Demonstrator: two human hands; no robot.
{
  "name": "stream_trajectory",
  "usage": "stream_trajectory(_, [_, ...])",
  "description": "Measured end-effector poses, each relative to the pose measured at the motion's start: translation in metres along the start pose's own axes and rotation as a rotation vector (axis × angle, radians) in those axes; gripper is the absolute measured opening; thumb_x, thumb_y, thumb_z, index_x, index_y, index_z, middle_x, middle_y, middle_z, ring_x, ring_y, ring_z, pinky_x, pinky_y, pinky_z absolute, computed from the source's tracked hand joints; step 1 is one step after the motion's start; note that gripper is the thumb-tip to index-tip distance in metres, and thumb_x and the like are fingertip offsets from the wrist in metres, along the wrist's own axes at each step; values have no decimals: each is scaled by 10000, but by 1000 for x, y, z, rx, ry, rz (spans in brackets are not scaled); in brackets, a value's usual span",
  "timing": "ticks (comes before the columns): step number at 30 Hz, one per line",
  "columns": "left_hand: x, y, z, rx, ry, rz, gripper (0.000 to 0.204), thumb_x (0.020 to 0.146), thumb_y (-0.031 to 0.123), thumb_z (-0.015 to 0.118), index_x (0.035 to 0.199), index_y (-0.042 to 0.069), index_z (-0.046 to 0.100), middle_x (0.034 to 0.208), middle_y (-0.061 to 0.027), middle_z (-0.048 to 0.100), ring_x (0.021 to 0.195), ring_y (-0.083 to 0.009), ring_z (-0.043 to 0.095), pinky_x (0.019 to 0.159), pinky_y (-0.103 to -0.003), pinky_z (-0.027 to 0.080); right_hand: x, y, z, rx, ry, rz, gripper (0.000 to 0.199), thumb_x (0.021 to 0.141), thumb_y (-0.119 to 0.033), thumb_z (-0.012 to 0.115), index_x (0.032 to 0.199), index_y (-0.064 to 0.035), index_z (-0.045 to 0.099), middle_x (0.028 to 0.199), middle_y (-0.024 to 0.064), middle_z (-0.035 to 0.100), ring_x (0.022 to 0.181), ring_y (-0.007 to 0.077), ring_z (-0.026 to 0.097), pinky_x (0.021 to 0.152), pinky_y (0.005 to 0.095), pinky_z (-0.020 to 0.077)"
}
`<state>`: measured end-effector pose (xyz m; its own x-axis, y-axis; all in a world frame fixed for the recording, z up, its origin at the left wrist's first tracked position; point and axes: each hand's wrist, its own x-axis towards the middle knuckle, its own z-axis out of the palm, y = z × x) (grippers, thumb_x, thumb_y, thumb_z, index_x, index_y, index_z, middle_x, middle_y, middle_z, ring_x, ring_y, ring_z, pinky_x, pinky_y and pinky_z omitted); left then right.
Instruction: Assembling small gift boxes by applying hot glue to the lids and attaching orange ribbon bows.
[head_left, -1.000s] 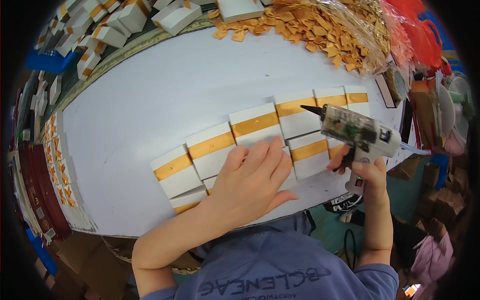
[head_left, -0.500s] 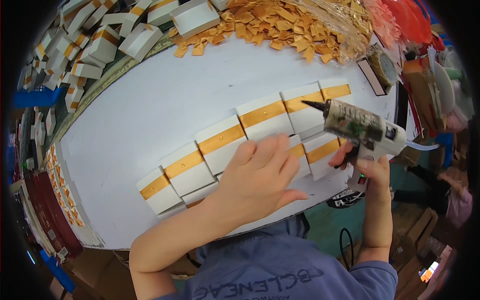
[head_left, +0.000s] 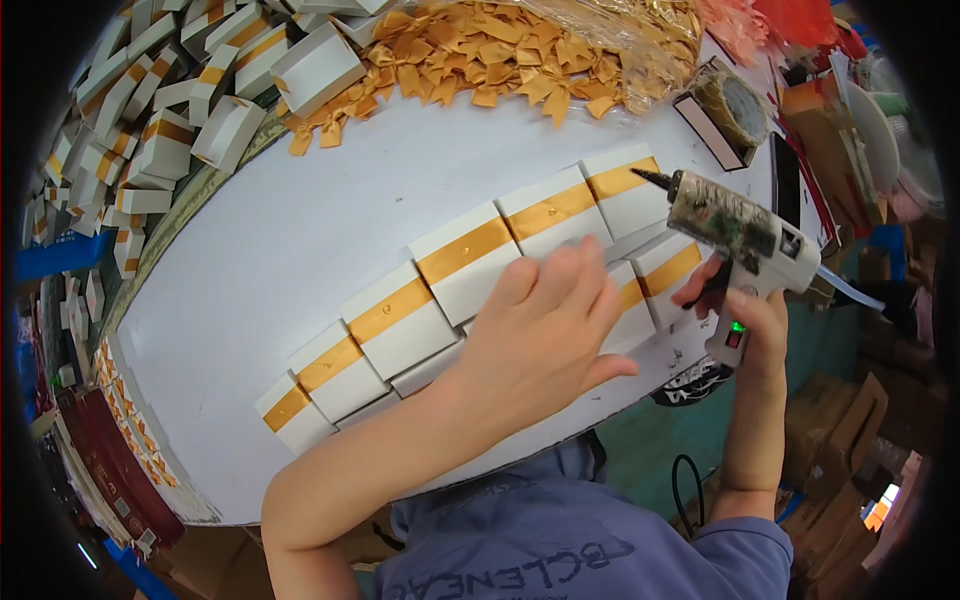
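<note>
My right hand (head_left: pixel 762 325) is wrapped round the handle of a white hot glue gun (head_left: pixel 748 232), its front part smeared dark. The gun's black nozzle points left, at the ribbon of the far-right box (head_left: pixel 625 190) in the back row. White boxes (head_left: pixel 460 270) with gold ribbon bands lie in a curved line, with small clear drops on the bands of several. My left hand (head_left: pixel 545 330), palm down and open with the thumb spread, is over the nearer row and holds nothing. It hides part of the boxes (head_left: pixel 668 270) there.
A heap of gold ribbon bows (head_left: pixel 500 55) lies at the far edge of the white table (head_left: pixel 230 270). White boxes (head_left: pixel 165 145) are piled at the far left. A wide tape roll (head_left: pixel 730 110) stands at the right, near a dark phone-like slab (head_left: pixel 786 180).
My right hand has moved the glue gun one box to the right. A drop now shows on the box the nozzle was over. My left hand has shifted right too, and the view has swung.
</note>
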<state>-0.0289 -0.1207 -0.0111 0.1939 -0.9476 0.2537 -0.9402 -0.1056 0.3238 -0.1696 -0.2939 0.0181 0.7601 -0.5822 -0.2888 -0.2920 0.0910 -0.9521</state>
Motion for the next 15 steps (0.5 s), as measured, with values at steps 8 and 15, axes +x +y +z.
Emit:
stream_trajectory(8, [25, 7, 26, 43, -38, 50, 644, 623, 601, 618, 974, 66, 546, 1174, -110, 505, 940, -212, 417, 802, -333, 309, 2, 13, -9, -259, 135, 88, 251, 732, -205, 552, 844, 18, 577, 703, 49, 599, 628, 101, 530, 549, 215, 383])
stream_trajectory(15, [-4, 20, -6, -68, -12, 61, 569, 667, 560, 597, 934, 59, 559, 1089, -94, 534, 916, -211, 443, 749, -330, 334, -21, 2, -6, 458, -181, -40, 419, 731, -355, 577, 944, -14, 458, 709, 121, 545, 622, 239, 548, 497, 262, 421])
